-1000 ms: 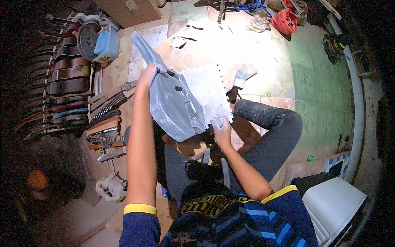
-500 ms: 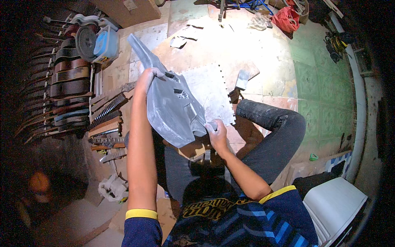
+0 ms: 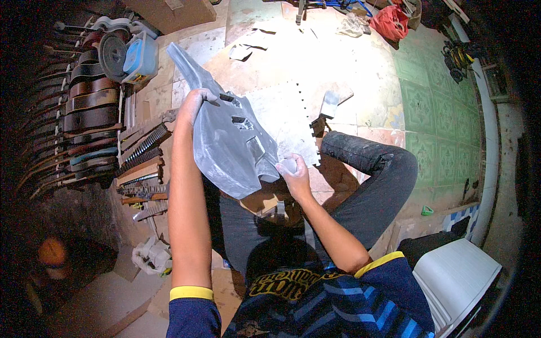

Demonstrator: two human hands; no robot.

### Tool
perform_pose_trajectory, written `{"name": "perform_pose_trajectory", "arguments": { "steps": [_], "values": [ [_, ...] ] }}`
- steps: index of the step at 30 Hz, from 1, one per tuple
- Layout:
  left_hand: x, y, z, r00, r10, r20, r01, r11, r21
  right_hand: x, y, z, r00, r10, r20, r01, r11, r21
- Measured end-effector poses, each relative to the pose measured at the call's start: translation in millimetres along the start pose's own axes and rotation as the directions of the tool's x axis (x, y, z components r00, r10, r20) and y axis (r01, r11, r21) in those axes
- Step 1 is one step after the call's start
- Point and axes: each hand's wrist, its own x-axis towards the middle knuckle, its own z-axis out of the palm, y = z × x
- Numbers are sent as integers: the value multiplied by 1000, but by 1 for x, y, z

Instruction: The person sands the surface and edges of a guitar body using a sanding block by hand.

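Both hands' grip, grey guitar body [image 3: 231, 143] (cutouts, dusty)

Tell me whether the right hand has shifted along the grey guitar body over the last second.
Yes. The right hand has slid slightly up the lower edge of the grey guitar body, away from the brown wooden block on the lap. The left hand grips the upper edge.

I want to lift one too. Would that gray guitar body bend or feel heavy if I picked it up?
Probably stiff: the gray guitar body keeps its flat shape though only the left hand holds its upper edge and the right hand touches its lower side. It looks like a thick slab, so likely heavy. Its dusty, matte surface probably isn't slippery.
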Motion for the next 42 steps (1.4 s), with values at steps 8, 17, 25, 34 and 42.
{"name": "perform_pose_trajectory", "arguments": {
  "steps": [8,17,25,34,42],
  "values": [
    [0,-3,-5,996,-94,13,94,995,-43,3,-3,1,997,-69,39,69,998,-10],
    [12,-10,-11,996,72,56,-75,996,52,10,0,-5,994,78,71,-87,987,137],
    [5,4,7,998,-57,11,57,997,-60,16,-15,-7,995,45,85,-48,998,33],
    [16,7,22,1000,1,24,1,997,-72,32,-31,-4,977,195,92,-174,966,-191],
    [21,10,36,992,3,-124,-20,991,-134,35,-49,-5,983,169,67,-122,887,-445]
  ]
}}
